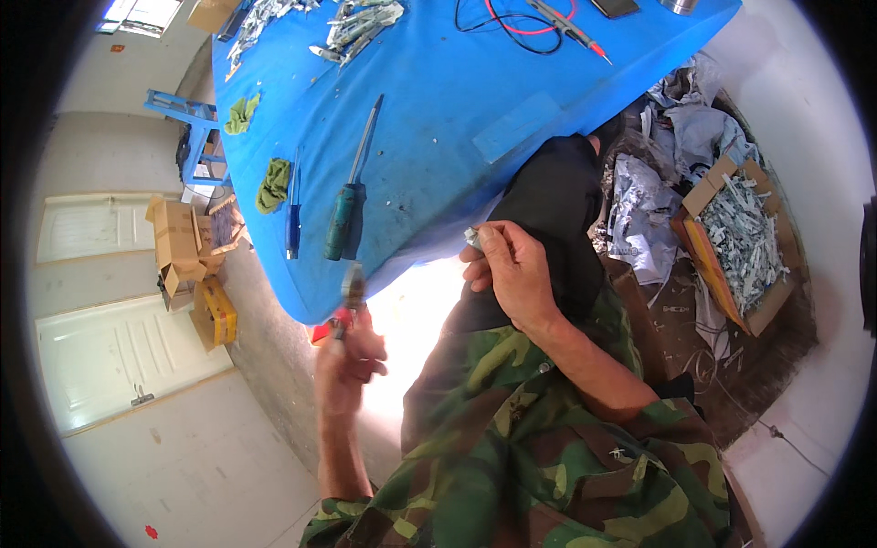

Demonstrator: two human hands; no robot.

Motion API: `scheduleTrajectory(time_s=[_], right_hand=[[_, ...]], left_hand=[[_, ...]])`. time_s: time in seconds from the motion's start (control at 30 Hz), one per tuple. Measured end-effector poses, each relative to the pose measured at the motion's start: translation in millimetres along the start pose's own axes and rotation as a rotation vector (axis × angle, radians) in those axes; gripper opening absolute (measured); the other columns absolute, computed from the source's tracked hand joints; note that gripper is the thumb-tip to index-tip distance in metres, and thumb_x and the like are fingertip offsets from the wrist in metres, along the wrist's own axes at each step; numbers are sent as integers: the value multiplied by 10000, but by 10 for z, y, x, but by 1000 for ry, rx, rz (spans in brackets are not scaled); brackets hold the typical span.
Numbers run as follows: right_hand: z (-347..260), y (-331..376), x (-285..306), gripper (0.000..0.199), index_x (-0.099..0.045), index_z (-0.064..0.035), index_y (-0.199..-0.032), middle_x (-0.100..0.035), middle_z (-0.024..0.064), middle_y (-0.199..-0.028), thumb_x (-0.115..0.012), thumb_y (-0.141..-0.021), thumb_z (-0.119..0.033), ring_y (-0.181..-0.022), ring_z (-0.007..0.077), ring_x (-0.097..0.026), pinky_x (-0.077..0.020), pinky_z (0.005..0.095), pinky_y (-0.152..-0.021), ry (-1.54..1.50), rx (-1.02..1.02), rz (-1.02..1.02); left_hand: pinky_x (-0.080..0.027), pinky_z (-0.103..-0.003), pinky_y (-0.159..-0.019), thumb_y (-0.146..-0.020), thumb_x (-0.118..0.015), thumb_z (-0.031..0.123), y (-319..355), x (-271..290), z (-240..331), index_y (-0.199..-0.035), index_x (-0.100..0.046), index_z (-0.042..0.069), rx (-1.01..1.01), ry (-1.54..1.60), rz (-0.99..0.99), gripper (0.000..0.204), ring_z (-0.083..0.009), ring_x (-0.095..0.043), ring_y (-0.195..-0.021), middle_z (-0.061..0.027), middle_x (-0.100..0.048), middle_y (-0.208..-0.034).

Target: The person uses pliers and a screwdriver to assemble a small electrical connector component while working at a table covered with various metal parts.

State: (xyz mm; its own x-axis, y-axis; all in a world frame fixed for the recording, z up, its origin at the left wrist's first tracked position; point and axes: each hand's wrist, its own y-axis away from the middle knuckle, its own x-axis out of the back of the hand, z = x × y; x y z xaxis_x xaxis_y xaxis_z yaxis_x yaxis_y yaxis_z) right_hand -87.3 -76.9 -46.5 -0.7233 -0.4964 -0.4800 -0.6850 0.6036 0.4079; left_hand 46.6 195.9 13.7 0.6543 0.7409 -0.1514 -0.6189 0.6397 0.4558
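My left hand [343, 373] is closed round the red handles of a pair of pliers [353, 285], whose metal jaws point up by the table's near left corner. Motion blurs the hand and the tool somewhat. Above my lap, my right hand [521, 276] pinches a small grey-white piece [472, 238] between thumb and fingers. The piece is too small to name, and the fingers cover part of it. The two hands are apart. On the table beyond the pliers lie a screwdriver with a teal handle [341, 219] and a thinner one with a blue handle [293, 228].
A blue cloth covers the table [429, 183]. Grey scrap strips [361, 27], green rags [273, 185] and red and black test leads [571, 32] lie on it. At right, an open carton [744, 247] holds many grey-white strips. Cardboard boxes [178, 239] stand at left.
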Motion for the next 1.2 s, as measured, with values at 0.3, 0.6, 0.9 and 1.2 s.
scheduleTrajectory(time_s=[0.3,0.6,0.9,1.2], right_hand=[[33,35,88,253,-633,12,-1081,-696,77,-887,-538,-1079,-223,-679,104,-678,-529,238,-555,-35,33,19],[48,28,47,258,-628,7,-1060,-690,68,-867,-555,-1081,-239,-667,100,-669,-524,237,-551,-36,43,6],[18,51,54,274,-647,24,-1071,-725,81,-859,-564,-1071,-237,-640,95,-668,-517,233,-525,102,88,21],[19,53,63,278,-643,32,-1070,-729,89,-855,-566,-1068,-235,-630,102,-672,-516,235,-519,105,93,37]], left_hand=[[-455,-313,-919,-991,-620,216,-287,-676,-281,-1278,-642,-84,43,-111,-90,416,-161,-594,-964,-104,-693,-1105],[-455,-426,-1068,-995,-616,201,-332,-774,-261,-1454,-504,-37,97,50,-141,529,-305,-586,-1295,-193,-593,-1424],[-449,-327,-1032,-967,-591,81,-436,-1087,-27,-1242,-619,-70,-267,-713,-41,315,-220,-566,-1201,-154,-571,-1343],[-445,-388,-1013,-970,-653,79,-502,-1042,-179,-1285,-635,16,-481,-1068,90,322,-313,-564,-1251,-178,-554,-1412]])
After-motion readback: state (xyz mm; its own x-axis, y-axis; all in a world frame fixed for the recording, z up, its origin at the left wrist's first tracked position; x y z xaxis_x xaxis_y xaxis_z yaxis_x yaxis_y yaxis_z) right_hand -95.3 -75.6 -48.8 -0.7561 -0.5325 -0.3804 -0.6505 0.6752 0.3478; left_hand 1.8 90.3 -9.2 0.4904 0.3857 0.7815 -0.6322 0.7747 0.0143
